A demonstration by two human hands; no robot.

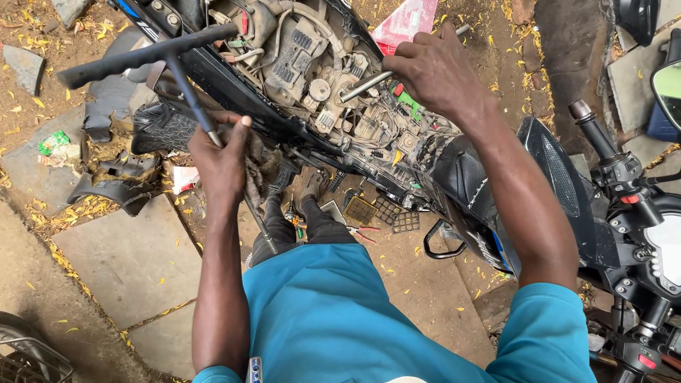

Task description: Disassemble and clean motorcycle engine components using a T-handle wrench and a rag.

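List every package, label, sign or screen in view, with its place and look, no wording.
Red and white packet: flat, on the ground beyond the motorcycle, top centre.
Green and white wrapper: crumpled, on the dirt at far left.
Small white and red packet: on the ground beside the left hand.
Instrument screen: pale, rounded, at the handlebars, far right.

Both bare arms reach forward and down, sleeves ending near the shoulders. The left hand (221,157) is closed in a fist-like grip, thumb up, wrist straight. The right hand (434,71) reaches farther, fingers curled shut, knuckles upward.
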